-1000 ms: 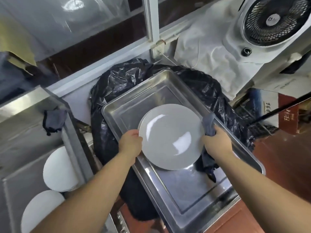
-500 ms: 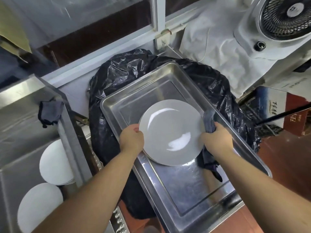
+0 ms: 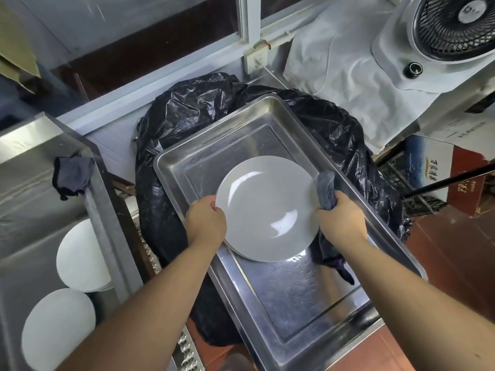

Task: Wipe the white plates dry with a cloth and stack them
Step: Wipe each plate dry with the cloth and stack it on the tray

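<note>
A white plate (image 3: pixel 265 207) lies face up over the steel tray (image 3: pixel 209 156), with the rim of at least one more plate showing beneath its lower left edge. My left hand (image 3: pixel 206 223) grips the plate's left rim. My right hand (image 3: pixel 341 220) holds a dark grey cloth (image 3: pixel 325 187) against the plate's right rim; the cloth's tail hangs below the plate. Two more white plate stacks (image 3: pixel 80 258) (image 3: pixel 57 328) sit in the steel sink at the left.
The tray rests on a bin lined with a black bag (image 3: pixel 187 108). A second dark cloth (image 3: pixel 72 175) hangs on the sink edge. A white fan (image 3: pixel 442 30) stands at the upper right, and boxes (image 3: pixel 439 167) and a black pole lie to the right.
The plate has come down lower over the tray, onto the rim of the plate beneath. Both hands keep their hold on its rims.
</note>
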`<state>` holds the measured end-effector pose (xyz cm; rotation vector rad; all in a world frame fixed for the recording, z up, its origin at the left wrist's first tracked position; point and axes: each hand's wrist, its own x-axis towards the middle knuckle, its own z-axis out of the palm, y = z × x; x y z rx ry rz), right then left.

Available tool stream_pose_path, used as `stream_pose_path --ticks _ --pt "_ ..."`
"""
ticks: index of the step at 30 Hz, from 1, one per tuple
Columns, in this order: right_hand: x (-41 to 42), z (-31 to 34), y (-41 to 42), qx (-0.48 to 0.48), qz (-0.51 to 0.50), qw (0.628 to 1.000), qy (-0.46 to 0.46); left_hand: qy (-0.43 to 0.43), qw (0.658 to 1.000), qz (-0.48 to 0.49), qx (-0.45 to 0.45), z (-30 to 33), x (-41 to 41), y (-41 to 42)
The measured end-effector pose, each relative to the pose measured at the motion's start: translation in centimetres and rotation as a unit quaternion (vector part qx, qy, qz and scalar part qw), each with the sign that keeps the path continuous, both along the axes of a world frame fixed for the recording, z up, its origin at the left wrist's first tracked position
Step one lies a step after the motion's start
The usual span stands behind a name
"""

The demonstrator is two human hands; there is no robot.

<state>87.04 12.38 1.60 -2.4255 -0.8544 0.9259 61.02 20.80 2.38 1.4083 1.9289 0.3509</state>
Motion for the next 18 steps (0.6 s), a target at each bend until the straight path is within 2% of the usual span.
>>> stream_pose_path --ticks 9,14,18 --pt "-0.05 -0.44 0.36 -0.021 0.076 0.993 -0.088 0.022 0.999 -0.002 0.027 -0.39 -0.09 0.06" --pt "0.06 -0.57 0.17 -0.010 0.065 0.994 -0.086 0.021 0.999 -0.002 0.024 -0.84 -0.37 0.19" --pt "0.74 -0.23 -0.30 -0.013 0.006 0.998 -0.055 0.011 1.000 -0.001 0.003 -1.02 -0.80 0.50"
